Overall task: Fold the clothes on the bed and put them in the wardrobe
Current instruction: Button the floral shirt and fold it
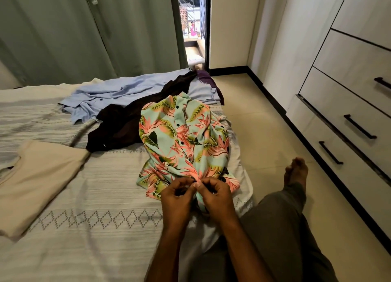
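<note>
A mint shirt with pink and green leaf print [182,142] lies on the bed [101,228] near its right edge, collar away from me, dark buttons down the front. My left hand [176,199] and my right hand [214,197] meet at its lower hem, each pinching the front edge of the shirt close together. Behind it lie a dark brown garment [124,123], a light blue shirt [101,97] and a purple piece [208,80]. A beige garment [36,182] lies spread at the left. The wardrobe [349,104] with dark handles stands at the right.
A strip of tiled floor [260,120] runs between the bed and the wardrobe drawers. My leg in grey trousers [279,222] and bare foot [296,171] stretch over it. Green curtains [84,32] hang behind the bed, with a narrow window gap beside them.
</note>
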Motion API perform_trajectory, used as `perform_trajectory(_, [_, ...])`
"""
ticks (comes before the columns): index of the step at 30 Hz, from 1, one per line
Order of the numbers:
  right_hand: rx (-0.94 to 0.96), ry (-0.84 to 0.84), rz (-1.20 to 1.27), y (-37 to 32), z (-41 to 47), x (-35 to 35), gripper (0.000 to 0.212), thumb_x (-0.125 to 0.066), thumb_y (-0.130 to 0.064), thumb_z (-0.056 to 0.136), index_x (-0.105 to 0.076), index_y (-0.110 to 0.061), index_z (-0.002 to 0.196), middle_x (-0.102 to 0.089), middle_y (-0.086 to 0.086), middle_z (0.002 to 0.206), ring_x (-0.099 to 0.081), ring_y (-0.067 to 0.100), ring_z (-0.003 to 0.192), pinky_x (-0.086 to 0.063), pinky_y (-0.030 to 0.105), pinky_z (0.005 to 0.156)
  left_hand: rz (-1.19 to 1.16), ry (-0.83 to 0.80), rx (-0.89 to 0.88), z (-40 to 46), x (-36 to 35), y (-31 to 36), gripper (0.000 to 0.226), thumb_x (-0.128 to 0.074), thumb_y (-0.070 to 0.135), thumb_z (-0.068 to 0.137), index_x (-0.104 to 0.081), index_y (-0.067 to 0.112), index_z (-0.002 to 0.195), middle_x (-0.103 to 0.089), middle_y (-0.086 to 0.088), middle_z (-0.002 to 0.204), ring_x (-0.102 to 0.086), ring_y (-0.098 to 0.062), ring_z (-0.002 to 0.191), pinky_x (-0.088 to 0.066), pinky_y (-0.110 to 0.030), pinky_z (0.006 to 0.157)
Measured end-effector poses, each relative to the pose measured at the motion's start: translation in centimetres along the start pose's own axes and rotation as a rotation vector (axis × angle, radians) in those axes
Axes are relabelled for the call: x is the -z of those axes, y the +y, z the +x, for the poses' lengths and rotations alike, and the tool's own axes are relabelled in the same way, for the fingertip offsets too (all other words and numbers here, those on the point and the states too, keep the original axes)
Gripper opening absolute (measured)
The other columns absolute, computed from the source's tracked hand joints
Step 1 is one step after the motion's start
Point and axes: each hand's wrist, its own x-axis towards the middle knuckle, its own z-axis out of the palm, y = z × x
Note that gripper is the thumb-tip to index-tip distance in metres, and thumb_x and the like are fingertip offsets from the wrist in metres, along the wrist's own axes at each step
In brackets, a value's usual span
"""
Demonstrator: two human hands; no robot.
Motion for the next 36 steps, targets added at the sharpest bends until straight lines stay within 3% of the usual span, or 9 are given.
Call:
perform_trajectory(5, [0.011, 0.029, 0.013, 0.5, 0.2, 0.0, 0.015, -0.066, -0.018, 0.096, -0.075, -0.017, 0.084, -0.074, 0.003, 0.084, -0.071, 0.024, 0.087, -0.059, 0.042, 0.083, 0.071, -0.07, -0.03, 0.6, 0.8, 0.3, 0.011, -0.073, 0.002, 0.087, -0.078, 0.011, 0.09, -0.075, -0.003, 0.086, -0.071, -0.016, 0.084, -0.058, -0.032, 0.074])
perform_trajectory(13, [-0.023, 0.045, -0.116, 0.5, 0.1, -0.3, 0.018, -0.062, -0.016, 0.099, -0.071, -0.022, 0.083, -0.072, -0.003, 0.081, -0.069, 0.014, 0.082, -0.06, 0.036, 0.076, -0.08, -0.183, 0.067, -0.1, 0.6, 0.8, 0.007, -0.066, 0.003, 0.093, -0.073, 0.002, 0.094, -0.074, -0.012, 0.088, -0.071, -0.019, 0.085, -0.057, -0.028, 0.071])
perform_trajectory(15, [-0.043, 0.125, -0.098, 0.4, 0.1, -0.1, 0.017, -0.063, -0.019, 0.099, -0.072, -0.02, 0.085, -0.073, -0.003, 0.082, -0.069, 0.011, 0.081, -0.057, 0.028, 0.073, -0.077, -0.133, 0.082, -0.1, 0.4, 0.7, 0.008, -0.065, 0.005, 0.094, -0.073, 0.007, 0.095, -0.075, -0.008, 0.087, -0.072, -0.02, 0.085, -0.058, -0.03, 0.072])
perform_trajectory(18, [-0.041, 0.3, -0.035, -0.2, 0.1, 0.3, 0.016, -0.068, -0.018, 0.095, -0.07, -0.025, 0.081, -0.073, -0.004, 0.081, -0.07, 0.011, 0.078, -0.056, 0.026, 0.07, 0.106, 0.087, -0.02, 0.3, 0.5, 0.5, 0.012, -0.067, 0.009, 0.094, -0.071, 0.016, 0.086, -0.071, -0.001, 0.077, -0.067, -0.011, 0.075, -0.056, -0.028, 0.068])
perform_trajectory(21, [0.061, 0.323, -0.046, -0.8, -0.2, 0.3, 0.018, -0.074, -0.012, 0.09, -0.069, -0.028, 0.084, -0.072, -0.012, 0.082, -0.069, 0.0, 0.079, -0.054, 0.016, 0.069, 0.319, 0.227, -0.167, 0.3, 0.6, 0.8, 0.015, -0.071, 0.009, 0.09, -0.069, 0.021, 0.082, -0.066, 0.01, 0.078, -0.061, -0.002, 0.075, -0.047, -0.016, 0.066])
perform_trajectory(24, [0.24, 0.304, -0.193, -0.8, -0.6, -0.4, 0.012, -0.076, -0.006, 0.086, -0.074, -0.017, 0.09, -0.068, -0.021, 0.086, -0.066, -0.007, 0.086, -0.05, 0.007, 0.072, 0.375, 0.234, -0.182, 0.2, 0.3, 0.8, 0.012, -0.075, 0.011, 0.087, -0.07, 0.022, 0.083, -0.067, 0.009, 0.082, -0.06, -0.003, 0.078, -0.045, -0.02, 0.067])
perform_trajectory(27, [0.333, 0.26, -0.352, -0.4, -0.6, -0.7, 0.006, -0.077, -0.009, 0.085, -0.076, -0.013, 0.09, -0.071, -0.011, 0.085, -0.067, -0.002, 0.084, -0.051, 0.009, 0.074, 0.292, 0.16, -0.106, 0.2, -0.3, 0.5, 0.01, -0.075, 0.013, 0.088, -0.071, 0.017, 0.079, -0.069, 0.003, 0.075, -0.063, -0.005, 0.07, -0.048, -0.018, 0.064])
perform_trajectory(36, [0.284, 0.257, -0.335, -0.9, -1.1, -0.5, 0.006, -0.079, -0.012, 0.085, -0.078, -0.016, 0.089, -0.064, -0.028, 0.079, -0.065, -0.011, 0.085, -0.049, 0.004, 0.069, 0.113, 0.086, 0.008, 0.0, -0.7, 0.5, 0.013, -0.071, 0.009, 0.09, -0.075, 0.014, 0.079, -0.074, -0.005, 0.075, -0.072, -0.023, 0.076, -0.061, -0.044, 0.074])
